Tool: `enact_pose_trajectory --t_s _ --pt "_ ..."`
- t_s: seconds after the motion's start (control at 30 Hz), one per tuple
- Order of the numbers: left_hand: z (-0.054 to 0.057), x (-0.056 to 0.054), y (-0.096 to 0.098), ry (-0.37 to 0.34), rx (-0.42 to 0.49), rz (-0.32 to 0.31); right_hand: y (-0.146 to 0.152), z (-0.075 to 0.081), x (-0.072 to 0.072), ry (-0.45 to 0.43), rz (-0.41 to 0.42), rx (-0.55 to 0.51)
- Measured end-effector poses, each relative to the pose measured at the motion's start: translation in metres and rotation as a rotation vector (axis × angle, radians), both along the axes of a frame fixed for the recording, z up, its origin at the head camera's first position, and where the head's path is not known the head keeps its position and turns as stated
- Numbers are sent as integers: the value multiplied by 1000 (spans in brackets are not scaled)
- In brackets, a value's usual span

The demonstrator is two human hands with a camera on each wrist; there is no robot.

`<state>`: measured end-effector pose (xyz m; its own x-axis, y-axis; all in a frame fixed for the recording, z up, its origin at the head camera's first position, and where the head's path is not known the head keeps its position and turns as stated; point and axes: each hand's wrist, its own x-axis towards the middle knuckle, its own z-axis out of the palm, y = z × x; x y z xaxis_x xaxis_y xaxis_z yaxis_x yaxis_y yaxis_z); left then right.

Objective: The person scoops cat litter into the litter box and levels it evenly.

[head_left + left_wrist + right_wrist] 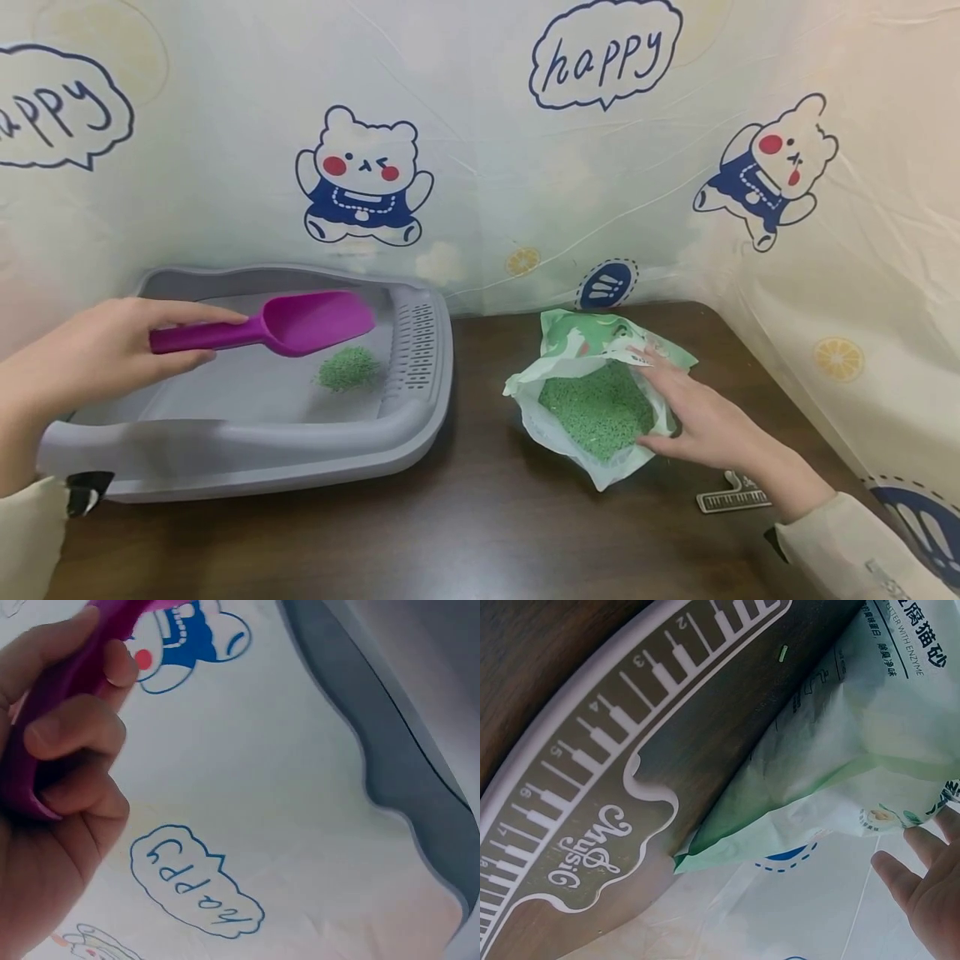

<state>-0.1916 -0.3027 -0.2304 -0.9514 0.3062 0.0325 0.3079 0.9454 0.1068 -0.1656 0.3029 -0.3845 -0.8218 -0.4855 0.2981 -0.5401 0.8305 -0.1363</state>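
In the head view my left hand (112, 346) grips the handle of a purple scoop (318, 323), its bowl held above a grey litter box (247, 457). The scoop's bowl looks bare. The left wrist view has the fingers (79, 731) curled round the handle. A small heap of green cat litter pellets (348, 368) lies on the box floor. My right hand (708, 412) touches the right side of an opened litter bag (540, 425), fingers extended and spread. Green pellets (600, 408) show inside the bag's wide mouth. In the right wrist view the fingertips rest against its printed side.
A flat ruler-like piece with piano keys and "Music" lettering (592, 847) lies on the brown table (480, 533) below my right wrist. One loose green pellet (783, 653) is near the bag. A printed cloth (480, 150) hangs behind and along the right.
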Motion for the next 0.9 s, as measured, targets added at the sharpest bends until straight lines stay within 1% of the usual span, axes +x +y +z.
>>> enact_pose_trajectory --t_s 0.07,0.2,0.3,0.37,0.57,0.7,0.8,0.9 --pt "2 3 5 -1 36 1 0 0 0 0 1 1" --pt "0 9 15 89 78 -51 0 0 1 -2 1 -2" --pt "-3 15 21 182 92 -96 0 -1 1 0 4 -2" --pt "-6 19 24 214 106 -113 0 -1 1 2 7 -1" --pt "-15 29 41 333 152 -225 1 -1 1 6 0 5" --pt "-18 35 53 357 192 -275 2 -1 1 5 0 5" --pt "-19 36 61 350 228 -317 2 -1 1 4 -7 12" --pt "-21 37 71 368 262 -356 2 -1 0 6 -13 17"
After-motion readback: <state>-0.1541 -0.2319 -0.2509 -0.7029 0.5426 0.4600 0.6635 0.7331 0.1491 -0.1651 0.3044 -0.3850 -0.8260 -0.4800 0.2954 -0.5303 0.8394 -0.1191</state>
